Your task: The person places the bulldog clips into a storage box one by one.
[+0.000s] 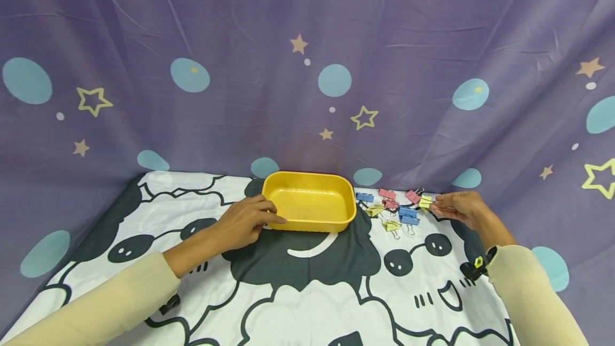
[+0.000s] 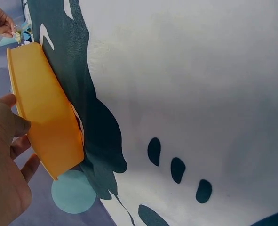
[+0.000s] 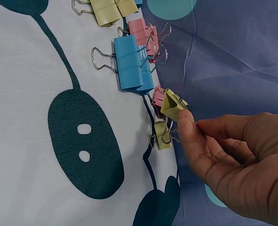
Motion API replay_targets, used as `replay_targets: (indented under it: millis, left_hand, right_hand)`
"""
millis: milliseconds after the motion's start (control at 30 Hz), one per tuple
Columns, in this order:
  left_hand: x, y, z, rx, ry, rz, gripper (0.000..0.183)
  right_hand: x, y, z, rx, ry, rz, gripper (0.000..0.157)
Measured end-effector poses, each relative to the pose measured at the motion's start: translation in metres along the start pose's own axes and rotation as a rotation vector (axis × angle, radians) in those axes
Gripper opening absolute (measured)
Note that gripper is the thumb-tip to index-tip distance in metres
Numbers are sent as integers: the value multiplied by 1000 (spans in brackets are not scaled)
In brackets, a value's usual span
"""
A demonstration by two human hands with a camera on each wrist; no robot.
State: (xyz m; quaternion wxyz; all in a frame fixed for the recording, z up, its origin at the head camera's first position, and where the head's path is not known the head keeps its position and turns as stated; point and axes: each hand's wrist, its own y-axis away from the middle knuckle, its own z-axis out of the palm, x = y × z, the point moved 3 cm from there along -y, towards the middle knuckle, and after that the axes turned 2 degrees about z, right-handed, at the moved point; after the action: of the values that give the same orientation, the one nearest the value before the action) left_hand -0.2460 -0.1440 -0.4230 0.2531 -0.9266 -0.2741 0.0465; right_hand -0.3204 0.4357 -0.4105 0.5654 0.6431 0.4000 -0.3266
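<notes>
A yellow plastic tray [image 1: 307, 225] stands at the back of the cloth-covered table. My left hand [image 1: 247, 221] grips its front left corner, also seen in the left wrist view, where fingers touch the tray's wall [image 2: 47, 108]. At the back right, my right hand [image 3: 237, 155] pinches a yellow binder clip [image 3: 172, 104] between thumb and fingertips. Just below that clip, a second yellow binder clip [image 3: 163, 136] lies on the cloth, with a small pink binder clip [image 3: 158, 97] beside it. Larger blue binder clips [image 3: 129, 66] lie further off.
Several blue, pink and yellow binder clips [image 1: 391, 225] are spread between the tray and my right hand. Behind them hangs a purple curtain [image 1: 269, 95] with stars and dots. A black-and-white cartoon cloth [image 1: 307, 308] covers the table.
</notes>
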Motion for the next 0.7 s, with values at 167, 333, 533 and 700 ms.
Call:
replay_targets:
  millis: [167,333,533,700]
  left_hand:
    - [-1,0,0,-2,-2,-4,59]
    - [-1,-1,-1,-3,1,-7,59]
    - [0,-1,-1,-7,-4,-2,58]
    - [0,-1,0,-15,1,-5,58]
  right_hand:
    - [-3,1,1,-19,12,-23,59]
    - [-6,1,3,-33,10,-45,61]
    - [-7,0,6,-43,0,-61,63]
    - [-10,0,9,-56,19,-66,63]
